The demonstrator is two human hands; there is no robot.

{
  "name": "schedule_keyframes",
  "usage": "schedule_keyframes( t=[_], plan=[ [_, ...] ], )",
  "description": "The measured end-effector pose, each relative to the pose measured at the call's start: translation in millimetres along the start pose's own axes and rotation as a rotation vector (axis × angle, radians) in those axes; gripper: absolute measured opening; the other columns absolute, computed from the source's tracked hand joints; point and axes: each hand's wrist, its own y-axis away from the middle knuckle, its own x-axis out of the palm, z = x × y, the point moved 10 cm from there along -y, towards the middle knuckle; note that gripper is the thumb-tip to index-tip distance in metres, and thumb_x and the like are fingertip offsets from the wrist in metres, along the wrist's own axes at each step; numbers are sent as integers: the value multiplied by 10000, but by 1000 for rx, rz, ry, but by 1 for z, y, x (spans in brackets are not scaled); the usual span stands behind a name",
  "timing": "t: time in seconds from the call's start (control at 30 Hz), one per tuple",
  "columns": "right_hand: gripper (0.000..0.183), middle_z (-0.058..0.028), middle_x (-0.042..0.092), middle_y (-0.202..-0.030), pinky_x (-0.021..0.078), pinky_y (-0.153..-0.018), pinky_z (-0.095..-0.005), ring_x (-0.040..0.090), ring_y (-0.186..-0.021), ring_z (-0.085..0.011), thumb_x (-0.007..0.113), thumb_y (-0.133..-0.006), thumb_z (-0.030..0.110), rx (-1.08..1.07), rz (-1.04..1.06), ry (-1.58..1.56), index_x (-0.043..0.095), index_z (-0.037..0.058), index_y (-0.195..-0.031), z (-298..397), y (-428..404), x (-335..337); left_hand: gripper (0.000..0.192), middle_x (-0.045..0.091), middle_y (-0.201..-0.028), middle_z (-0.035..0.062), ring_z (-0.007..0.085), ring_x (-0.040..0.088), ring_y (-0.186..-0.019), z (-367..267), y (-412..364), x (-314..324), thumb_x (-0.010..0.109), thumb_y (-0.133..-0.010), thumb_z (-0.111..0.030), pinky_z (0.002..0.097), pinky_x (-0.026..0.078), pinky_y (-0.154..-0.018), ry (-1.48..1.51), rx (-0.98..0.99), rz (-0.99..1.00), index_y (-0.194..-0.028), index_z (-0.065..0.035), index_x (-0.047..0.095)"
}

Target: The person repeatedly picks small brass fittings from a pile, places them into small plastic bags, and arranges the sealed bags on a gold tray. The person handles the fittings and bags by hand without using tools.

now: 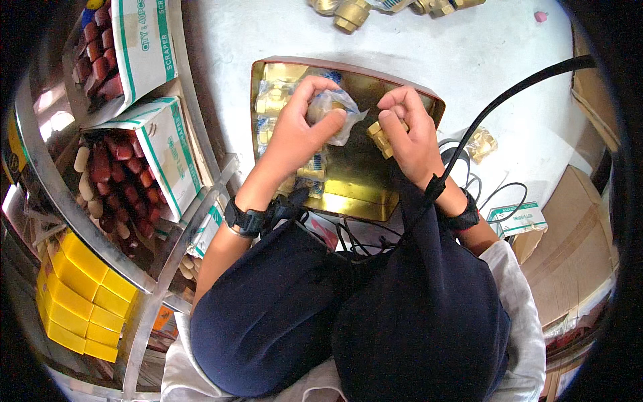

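Note:
My left hand (314, 118) holds a crumpled clear plastic bag (346, 133) with blue print, its thumb pressed on the front. Something brass-coloured shows through the plastic, though its shape is hidden. In my right hand (412, 133) is a bare brass fitting (380, 139), pinched by thumb and fingers. Both hands are above a gold-lined metal tin (359, 198). Along the tin's left side lie several brass fittings in printed plastic bags (271, 103).
More brass fittings (351, 15) lie at the far edge of the white surface (226, 35). A bagged fitting (482, 145) and black cables (507, 188) sit to the right. On the left, a metal rack (155, 281) holds cartons of wooden-handled scrapers (168, 156) and yellow boxes (83, 301).

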Motion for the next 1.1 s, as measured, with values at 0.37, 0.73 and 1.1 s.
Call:
schedule_keyframes(
  t=[0.37, 0.73, 1.1],
  plan=[
    [260, -95, 529, -614, 410, -538, -341, 554, -557, -241, 603, -861, 253, 25, 121, 213, 490, 56, -988, -6, -5, 13, 443, 568, -1099, 134, 261, 563, -1033, -39, 2, 22, 688, -730, -77, 314, 441, -895, -538, 364, 30, -1144, -45, 534],
    [143, -109, 532, -632, 430, -559, -323, 572, -579, -220, 540, -874, 179, 57, 221, 82, 502, 41, -884, -3, 2, 15, 498, 541, -1157, 81, 204, 569, -1052, 1, -4, 16, 693, -708, -53, 335, 485, -879, -281, 65, 78, -1174, -69, 520],
    [177, -138, 562, -620, 441, -543, -377, 605, -581, -307, 567, -868, 180, 159, 109, 233, 473, 31, -851, -22, 14, -1, 150, 601, -657, 69, 180, 611, -561, -17, 8, 16, 700, -732, -65, 288, 496, -521, -615, 249, -30, -858, -57, 619]
  ],
)
